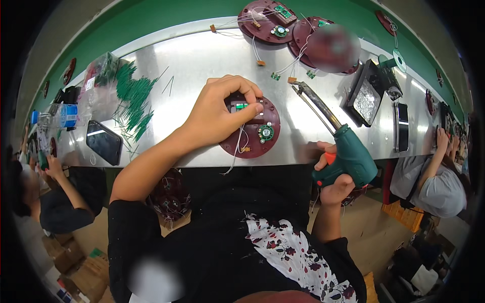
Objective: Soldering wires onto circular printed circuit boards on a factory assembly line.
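Note:
A round maroon plastic housing (258,149) lies at the table's near edge, with white wires, a green-ringed round part (265,133) and a small green circuit board (241,106) on it. Over its upper part is my left hand (217,108), thumb and fingertips pinched together; anything between them is too small or hidden to name. My right hand (337,189) grips the handle of a green gun-shaped soldering iron (356,154), a finger by its red trigger. The iron's long metal tip (318,106) points up and left, apart from the housing.
More maroon housings (260,33) with loose wires lie at the back. A black tray (365,93), a green spool (399,59) and a phone (401,126) stand right. To the left are green wire pieces (134,101), another phone (103,142) and a bottle (65,115). People sit on both sides.

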### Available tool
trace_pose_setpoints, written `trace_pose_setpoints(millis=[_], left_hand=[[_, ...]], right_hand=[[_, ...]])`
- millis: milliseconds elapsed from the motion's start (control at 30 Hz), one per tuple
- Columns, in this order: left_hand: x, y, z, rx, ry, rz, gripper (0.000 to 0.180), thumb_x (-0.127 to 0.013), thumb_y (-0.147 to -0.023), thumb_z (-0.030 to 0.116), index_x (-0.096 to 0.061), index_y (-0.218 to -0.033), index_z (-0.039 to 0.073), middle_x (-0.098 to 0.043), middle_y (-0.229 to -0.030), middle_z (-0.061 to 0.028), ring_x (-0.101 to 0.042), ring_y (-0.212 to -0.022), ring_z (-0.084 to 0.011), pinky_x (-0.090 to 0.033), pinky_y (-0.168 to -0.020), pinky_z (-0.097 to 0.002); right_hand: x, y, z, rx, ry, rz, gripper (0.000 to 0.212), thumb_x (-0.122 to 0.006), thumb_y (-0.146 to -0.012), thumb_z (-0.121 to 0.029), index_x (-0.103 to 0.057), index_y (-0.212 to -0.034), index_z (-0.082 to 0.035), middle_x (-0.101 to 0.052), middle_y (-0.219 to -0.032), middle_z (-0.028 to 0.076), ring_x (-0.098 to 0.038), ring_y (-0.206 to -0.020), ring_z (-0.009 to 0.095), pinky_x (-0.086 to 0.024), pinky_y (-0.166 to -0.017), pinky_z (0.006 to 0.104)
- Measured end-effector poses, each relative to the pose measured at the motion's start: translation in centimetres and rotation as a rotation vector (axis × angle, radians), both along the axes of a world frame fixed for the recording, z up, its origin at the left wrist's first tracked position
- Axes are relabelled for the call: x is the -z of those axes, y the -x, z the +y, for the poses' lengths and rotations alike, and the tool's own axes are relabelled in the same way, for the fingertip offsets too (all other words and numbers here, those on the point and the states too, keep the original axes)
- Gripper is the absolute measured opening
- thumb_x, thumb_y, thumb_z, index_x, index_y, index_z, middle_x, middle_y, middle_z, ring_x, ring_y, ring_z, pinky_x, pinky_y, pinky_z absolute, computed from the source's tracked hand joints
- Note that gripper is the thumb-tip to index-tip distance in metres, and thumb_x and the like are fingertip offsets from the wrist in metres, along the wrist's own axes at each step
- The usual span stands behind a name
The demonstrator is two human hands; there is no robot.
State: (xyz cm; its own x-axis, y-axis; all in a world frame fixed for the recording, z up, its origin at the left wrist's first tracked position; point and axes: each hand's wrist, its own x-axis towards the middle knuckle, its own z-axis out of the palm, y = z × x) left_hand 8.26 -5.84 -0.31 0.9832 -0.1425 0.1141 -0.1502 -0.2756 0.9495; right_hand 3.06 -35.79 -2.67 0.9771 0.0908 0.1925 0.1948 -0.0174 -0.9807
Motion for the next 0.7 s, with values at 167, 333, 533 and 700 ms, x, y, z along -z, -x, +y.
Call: trace_pose_setpoints(millis=[167, 333, 533, 700], left_hand=[[0.6, 0.0, -0.1, -0.035, -0.078, -0.053, 0.017, -0.078, -0.081, 0.011, -0.063, -0.081, 0.004, -0.075, -0.098, -0.0086, -0.07, -0.09, -0.0232, -0.051, -0.092, -0.0346], [0.3, 0.1, -0.3, -0.045, -0.038, 0.043, 0.016, -0.077, -0.08, 0.009, -0.061, -0.081, 0.005, -0.074, -0.099, -0.0068, -0.067, -0.092, -0.0197, -0.048, -0.095, -0.0332], [0.4, 0.1, -0.2, -0.016, -0.107, 0.02, 0.016, -0.075, -0.081, 0.003, -0.059, -0.086, 0.004, -0.071, -0.101, -0.0066, -0.064, -0.093, -0.015, -0.051, -0.092, -0.0303], [0.1, 0.2, -0.3, -0.025, -0.152, 0.009, 0.017, -0.074, -0.081, 0.003, -0.06, -0.09, 0.003, -0.07, -0.101, -0.0059, -0.064, -0.094, -0.0145, -0.051, -0.094, -0.0302]], right_hand=[[0.2, -0.4, -0.1, -0.081, 0.034, 0.01, 0.094, -0.05, -0.093, -0.079, -0.059, -0.123, 0.01, -0.068, -0.119, 0.023, -0.061, -0.07, 0.016, -0.047, -0.062, 0.029], [0.8, -0.3, -0.4, -0.157, 0.083, 0.003, 0.089, -0.051, -0.093, -0.078, -0.065, -0.117, 0.007, -0.069, -0.119, 0.02, -0.06, -0.069, 0.014, -0.046, -0.061, 0.0272], [1.0, -0.5, -0.9, -0.23, -0.006, 0.012, 0.073, -0.063, -0.095, -0.064, -0.065, -0.122, 0.005, -0.064, -0.091, 0.007, -0.059, -0.073, 0.014, -0.045, -0.063, 0.0279], [1.1, -0.6, -1.1, -0.235, 0.011, 0.02, 0.072, -0.063, -0.095, -0.064, -0.065, -0.12, 0.004, -0.064, -0.091, 0.007, -0.059, -0.073, 0.014, -0.045, -0.063, 0.028]])
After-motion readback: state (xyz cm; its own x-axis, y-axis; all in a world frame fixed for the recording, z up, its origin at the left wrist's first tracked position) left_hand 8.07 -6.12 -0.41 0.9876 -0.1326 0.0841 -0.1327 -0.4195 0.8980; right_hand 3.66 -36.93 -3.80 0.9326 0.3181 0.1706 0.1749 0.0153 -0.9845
